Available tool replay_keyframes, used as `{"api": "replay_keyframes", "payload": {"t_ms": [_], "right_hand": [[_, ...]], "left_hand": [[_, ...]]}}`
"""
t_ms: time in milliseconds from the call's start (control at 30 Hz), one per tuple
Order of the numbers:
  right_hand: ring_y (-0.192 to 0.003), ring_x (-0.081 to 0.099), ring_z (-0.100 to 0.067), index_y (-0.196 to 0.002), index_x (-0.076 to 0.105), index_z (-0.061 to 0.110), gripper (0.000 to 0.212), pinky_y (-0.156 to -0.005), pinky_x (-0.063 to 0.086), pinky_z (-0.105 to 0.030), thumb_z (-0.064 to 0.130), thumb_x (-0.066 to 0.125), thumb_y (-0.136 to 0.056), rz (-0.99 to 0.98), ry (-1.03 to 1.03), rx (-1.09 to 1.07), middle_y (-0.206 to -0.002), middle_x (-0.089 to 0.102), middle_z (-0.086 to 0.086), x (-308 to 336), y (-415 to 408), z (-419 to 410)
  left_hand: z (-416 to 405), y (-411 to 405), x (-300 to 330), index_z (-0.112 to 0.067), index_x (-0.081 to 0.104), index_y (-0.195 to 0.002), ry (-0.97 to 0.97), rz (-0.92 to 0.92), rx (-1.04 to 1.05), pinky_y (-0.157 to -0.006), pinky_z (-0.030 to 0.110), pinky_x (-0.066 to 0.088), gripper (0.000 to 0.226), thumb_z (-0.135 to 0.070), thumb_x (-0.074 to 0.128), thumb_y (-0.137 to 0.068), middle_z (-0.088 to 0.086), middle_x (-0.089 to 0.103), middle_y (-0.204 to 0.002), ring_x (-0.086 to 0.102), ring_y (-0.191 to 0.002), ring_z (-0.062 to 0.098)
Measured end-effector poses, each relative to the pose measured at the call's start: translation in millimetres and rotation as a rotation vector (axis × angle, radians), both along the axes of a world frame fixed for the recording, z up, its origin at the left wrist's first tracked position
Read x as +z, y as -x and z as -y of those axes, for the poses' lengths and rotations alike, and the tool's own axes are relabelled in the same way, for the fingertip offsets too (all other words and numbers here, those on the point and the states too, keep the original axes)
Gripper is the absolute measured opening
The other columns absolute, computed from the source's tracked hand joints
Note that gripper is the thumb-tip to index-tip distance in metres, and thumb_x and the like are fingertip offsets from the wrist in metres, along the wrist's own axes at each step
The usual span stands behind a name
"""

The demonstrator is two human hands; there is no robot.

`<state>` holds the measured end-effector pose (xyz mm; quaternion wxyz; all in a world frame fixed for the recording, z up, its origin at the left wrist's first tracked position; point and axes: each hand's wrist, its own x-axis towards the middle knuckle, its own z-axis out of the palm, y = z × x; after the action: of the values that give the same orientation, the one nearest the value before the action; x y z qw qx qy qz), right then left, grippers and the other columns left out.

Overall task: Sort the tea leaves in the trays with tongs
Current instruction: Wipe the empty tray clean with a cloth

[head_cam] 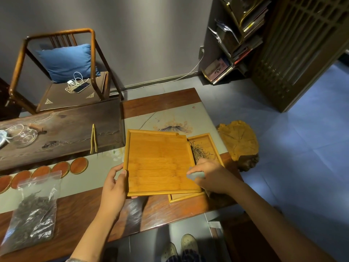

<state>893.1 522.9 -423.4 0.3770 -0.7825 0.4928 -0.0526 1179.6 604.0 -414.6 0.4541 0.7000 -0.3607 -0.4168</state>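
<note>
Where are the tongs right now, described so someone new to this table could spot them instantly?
Start at the dark wooden tea board on the table's far left, in front of the chair. The tongs lie on its right end, just left of the empty bamboo tray that both hands hold. They are a slim, pale pair of bamboo strips joined at the far tip; nothing else there is that long and thin.

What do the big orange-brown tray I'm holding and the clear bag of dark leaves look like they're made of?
The big orange-brown tray looks like bamboo with a smooth finish: narrow glued strips show across its face. The clear bag looks like thin plastic film, crinkled and glinting.
</note>
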Motion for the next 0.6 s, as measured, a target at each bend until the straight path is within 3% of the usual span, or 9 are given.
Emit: {"api": "replay_keyframes", "payload": {"t_ms": [133, 233, 433, 600], "right_hand": [[-0.105, 0.049, -0.019, -0.114, 0.067, 0.027, 0.036, -0.082, 0.04, -0.029, 0.017, 0.049, -0.084, -0.258, 0.129, 0.075, -0.109, 0.054, -0.001, 1, -8, -2], [-0.109, 0.048, -0.022, -0.118, 0.064, 0.023, 0.039, -0.084, 0.041, -0.032, 0.013, 0.048, -0.084, -0.329, 0.138, 0.107, -0.113, 0.053, -0.006, 1, -15, 1], [-0.118, 0.048, -0.027, -0.126, 0.059, 0.019, 0.037, -0.094, 0.047, -0.04, 0.016, 0.048, -0.091, -0.368, 0.222, 0.032, -0.125, 0.051, -0.01, -9, -23, 23], [-0.112, 0.051, -0.029, -0.121, 0.061, 0.015, 0.034, -0.089, 0.05, -0.039, 0.012, 0.049, -0.089, -0.389, 0.303, -0.081, -0.121, 0.054, -0.013, -24, -22, 47]], "left_hand": [[-4, 3, -1, -0.023, 0.057, -0.117, 0.004, -0.005, -0.01, -0.056, 0.024, 0.056, 0.022, -0.018, 0.042, -0.102, 0.003, 0.073, -0.091, 0.073, -0.072, 0.013], [-7, 2, -1, -0.033, 0.057, -0.113, 0.001, 0.004, -0.024, -0.062, 0.029, 0.056, 0.022, -0.019, 0.043, -0.101, 0.001, 0.073, -0.092, 0.073, -0.076, 0.014], [-17, 3, -2, -0.031, 0.058, -0.11, -0.021, 0.01, -0.058, -0.052, 0.015, 0.052, 0.024, -0.014, 0.043, -0.101, -0.006, 0.075, -0.076, 0.07, -0.066, 0.005], [-28, 5, -5, -0.028, 0.06, -0.111, -0.009, 0.009, -0.058, -0.069, 0.017, 0.05, 0.023, -0.015, 0.044, -0.101, -0.004, 0.068, -0.104, 0.068, -0.09, 0.007]]}}
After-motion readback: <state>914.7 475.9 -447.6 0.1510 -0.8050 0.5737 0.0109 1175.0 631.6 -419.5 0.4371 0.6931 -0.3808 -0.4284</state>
